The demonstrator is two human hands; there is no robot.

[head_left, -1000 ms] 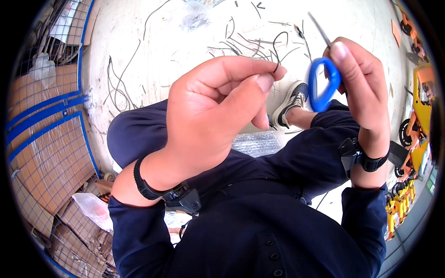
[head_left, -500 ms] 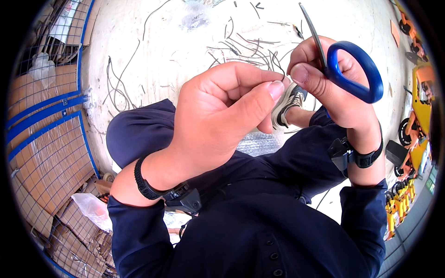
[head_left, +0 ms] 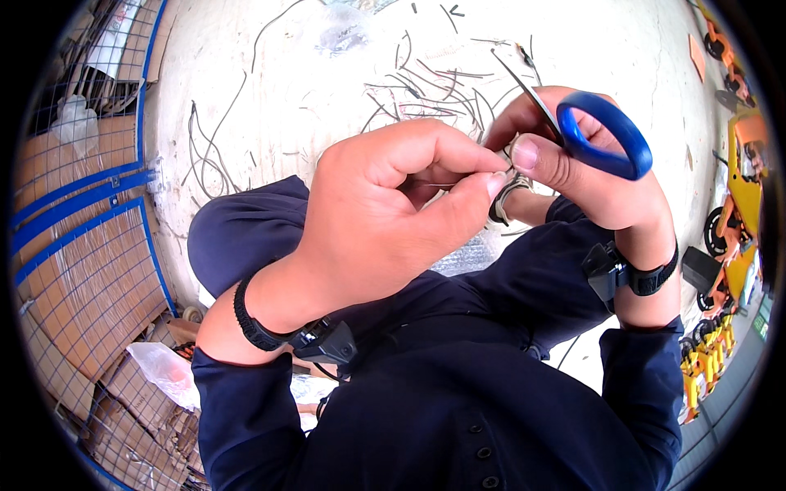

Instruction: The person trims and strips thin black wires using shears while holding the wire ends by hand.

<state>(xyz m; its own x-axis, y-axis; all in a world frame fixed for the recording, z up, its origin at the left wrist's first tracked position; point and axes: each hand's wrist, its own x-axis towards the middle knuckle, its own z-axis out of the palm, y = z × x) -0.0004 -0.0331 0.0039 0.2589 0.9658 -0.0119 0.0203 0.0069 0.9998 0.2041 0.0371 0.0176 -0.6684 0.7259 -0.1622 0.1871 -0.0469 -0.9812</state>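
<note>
Scissors with blue plastic loop handles and thin steel blades (head_left: 602, 135) sit in the right hand (head_left: 589, 176), high in the right half of the head view, blades pointing up and to the left over the pale floor (head_left: 622, 49). Against the picture from half a second ago, the two hands have drawn closer together: the right hand has come down and leftward until its thumb tip almost meets the left hand's forefinger. A second ago the right hand stood well apart, scissors held upright.

Left hand (head_left: 385, 217) is curled in the middle of the view, thumb and forefinger pinched shut on a thin pale wire (head_left: 442, 185), barely visible between them. Its wrist bends back toward the body and carries a black strap (head_left: 250, 323).

Right hand's fingers are threaded through the blue loops and closed around them; whether the blades are parted I cannot tell. Its wrist also wears a black band (head_left: 651, 278).

Cut scraps of dark wire (head_left: 426, 86) lie scattered on the floor beyond the hands. Blue wire-mesh cages holding cardboard (head_left: 74, 237) stand at the left.
</note>
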